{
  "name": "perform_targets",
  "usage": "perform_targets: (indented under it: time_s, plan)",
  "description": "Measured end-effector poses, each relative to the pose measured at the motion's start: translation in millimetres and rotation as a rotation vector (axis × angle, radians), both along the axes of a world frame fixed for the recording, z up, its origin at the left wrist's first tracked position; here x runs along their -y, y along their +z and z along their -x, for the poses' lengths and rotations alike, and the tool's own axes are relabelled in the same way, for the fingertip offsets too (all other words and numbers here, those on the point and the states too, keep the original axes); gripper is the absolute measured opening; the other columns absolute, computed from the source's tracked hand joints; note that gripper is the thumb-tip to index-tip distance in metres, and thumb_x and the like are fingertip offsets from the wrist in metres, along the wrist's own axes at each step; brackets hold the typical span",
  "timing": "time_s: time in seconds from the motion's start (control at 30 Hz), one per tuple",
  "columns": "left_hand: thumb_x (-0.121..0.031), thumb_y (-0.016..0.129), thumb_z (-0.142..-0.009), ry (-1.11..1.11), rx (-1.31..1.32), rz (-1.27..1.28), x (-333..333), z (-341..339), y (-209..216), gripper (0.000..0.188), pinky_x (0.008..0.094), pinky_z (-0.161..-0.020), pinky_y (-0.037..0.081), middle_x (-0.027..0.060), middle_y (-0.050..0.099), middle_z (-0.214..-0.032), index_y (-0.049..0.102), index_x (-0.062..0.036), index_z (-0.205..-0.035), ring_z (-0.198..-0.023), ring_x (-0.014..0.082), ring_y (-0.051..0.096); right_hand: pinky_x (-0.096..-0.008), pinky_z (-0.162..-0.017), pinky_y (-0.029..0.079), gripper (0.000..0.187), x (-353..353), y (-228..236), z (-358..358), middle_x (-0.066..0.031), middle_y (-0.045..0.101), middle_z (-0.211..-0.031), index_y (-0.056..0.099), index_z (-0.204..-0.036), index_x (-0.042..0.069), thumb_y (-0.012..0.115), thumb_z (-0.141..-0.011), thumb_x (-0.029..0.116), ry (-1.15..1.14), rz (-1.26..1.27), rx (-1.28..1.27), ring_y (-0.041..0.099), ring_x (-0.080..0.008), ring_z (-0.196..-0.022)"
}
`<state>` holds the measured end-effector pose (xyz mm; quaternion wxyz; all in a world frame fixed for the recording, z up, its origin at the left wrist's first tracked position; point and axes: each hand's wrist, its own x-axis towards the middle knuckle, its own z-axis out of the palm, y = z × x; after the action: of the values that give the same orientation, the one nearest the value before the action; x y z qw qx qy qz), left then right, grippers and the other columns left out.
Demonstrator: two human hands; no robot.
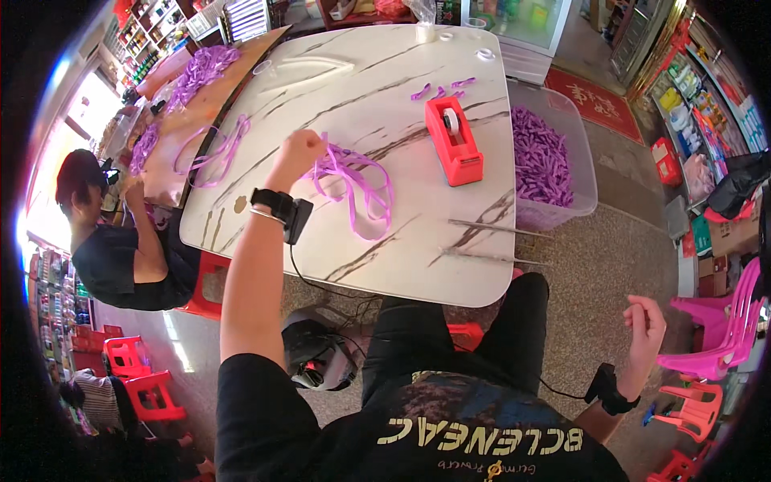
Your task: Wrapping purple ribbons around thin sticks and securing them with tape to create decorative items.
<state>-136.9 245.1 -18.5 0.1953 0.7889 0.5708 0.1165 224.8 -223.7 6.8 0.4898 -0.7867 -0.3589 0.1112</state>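
My left hand (303, 151) is closed over the table, its fingers at the left end of a loose bundle of purple ribbon (376, 193). The ribbon's loops spread to the right across the marble-patterned table (401, 269). Out past the table's right side, low over the floor, is my right hand (645, 331); its fingers are partly stretched and I see nothing in them. A red tape dispenser (456, 145) with a roll of tape stands on the table, right of the ribbon. Several short purple ribbon pieces (440, 92) lie beyond it.
Two thin grey rods (486, 257) stick out over the table's right edge. Beside it stands a clear plastic bin (585, 185) full of purple ribbon pieces (540, 157). At the left, another person (132, 241) sits by a wooden table with purple ribbon. Pink chairs (723, 321) stand at right.
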Motion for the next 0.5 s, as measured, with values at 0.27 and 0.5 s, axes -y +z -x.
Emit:
perform_targets:
  time_s: [0.27,0.5]
  plan:
    - [-0.022,0.045,-0.087,-0.165,1.046,0.533,27,-16,110,0.022,0.0237,-0.065,0.045,0.0087,0.060,-0.091,0.055,-0.0019,-0.090,-0.067,0.0104,0.052,-0.0185,-0.055,0.036,0.013,-27,0,15,0.0010,0.051,-0.068,0.058,-0.091,0.001,0.048,-0.084,0.005,0.155,-0.044,-0.093,0.045,-0.0056,-0.062]
    - [-0.020,0.040,-0.090,-0.663,0.905,0.632,116,-77,193,0.019,0.0162,-0.034,0.031,0.0121,0.061,-0.081,0.048,-0.0050,-0.082,-0.039,0.0021,0.038,-0.0296,-0.093,0.033,0.052,-96,20,51,-0.0106,0.044,-0.123,0.036,-0.125,0.000,0.057,-0.079,0.012,0.490,-0.340,-0.151,0.043,-0.0174,-0.112]
